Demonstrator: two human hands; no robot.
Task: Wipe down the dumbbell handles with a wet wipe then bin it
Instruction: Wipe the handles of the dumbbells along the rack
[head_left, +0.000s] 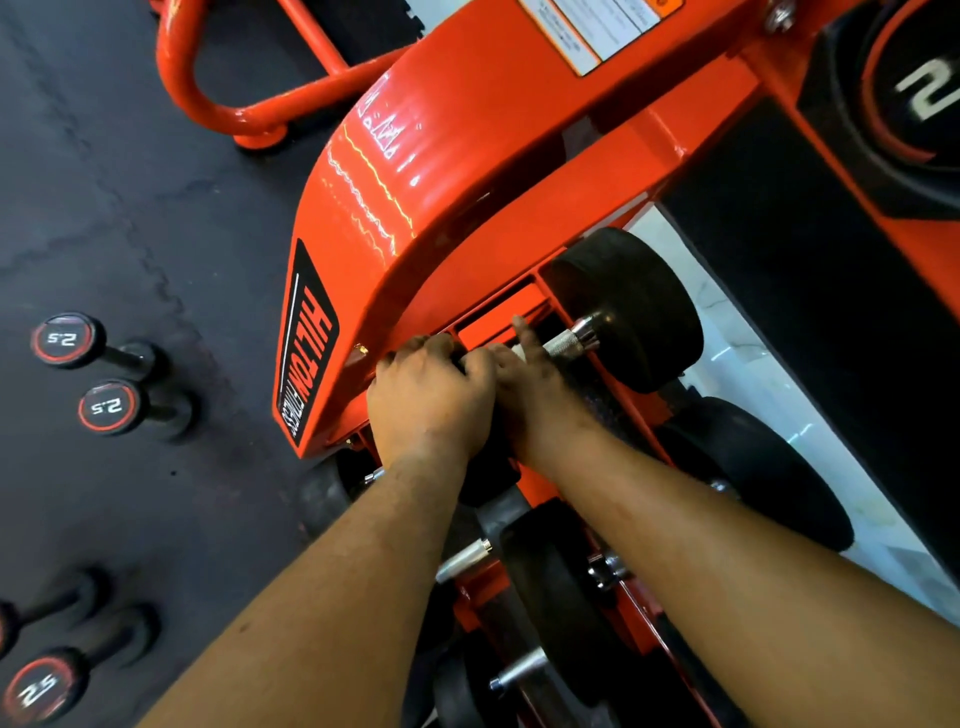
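Dumbbell handle (563, 342) under both hands

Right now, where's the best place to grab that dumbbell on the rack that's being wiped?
Probably the knurled steel handle, between the black heads. Come from the open front of the orange rack, fingers wrapping over the bar; the rack's frame covers it from above.

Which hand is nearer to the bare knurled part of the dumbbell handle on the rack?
The right hand. It is on the knurled handle, beside the bare part, one finger pointing up. The left hand holds on further along, near the dumbbell's hidden end.
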